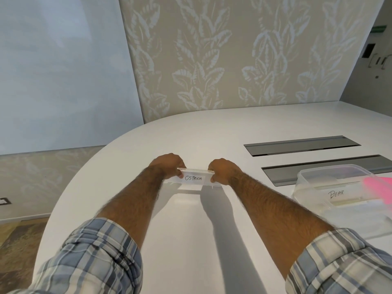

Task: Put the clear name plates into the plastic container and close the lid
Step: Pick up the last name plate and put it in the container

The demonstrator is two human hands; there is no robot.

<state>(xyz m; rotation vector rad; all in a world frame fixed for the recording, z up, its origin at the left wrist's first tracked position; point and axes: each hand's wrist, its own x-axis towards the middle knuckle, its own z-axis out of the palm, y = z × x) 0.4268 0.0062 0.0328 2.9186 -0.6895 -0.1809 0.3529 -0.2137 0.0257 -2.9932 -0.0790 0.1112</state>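
Now both hands reach out over the white worktop [191,230] and hold one clear plate [194,177] between them. The left hand [168,165] takes the plate's left end and the right hand [223,170] takes its right end; each grip is pinched on the plate, thumb toward the camera, fingers wrapped behind. The plate stands on edge with its long side level, and a white card inside it reads "OSTRICH" in black handwriting. Whether its lower edge touches the worktop or hangs just above it cannot be told, though a shadow lies right under it.

To the right, near the worktop's edge of view, sits the clear container [314,177], open on top. Inside it lies another plate [337,195] with a card reading "BEAR". A pink blur [379,189] covers the container's right part, and what it is cannot be told. The held plate is well apart from the container, to its left.

Beyond the container, two long grey panels [301,145] are set flush in the worktop. Rolled plaid sleeves [95,257] cover both upper forearms. Leaf-patterned wall [212,49] stands behind.
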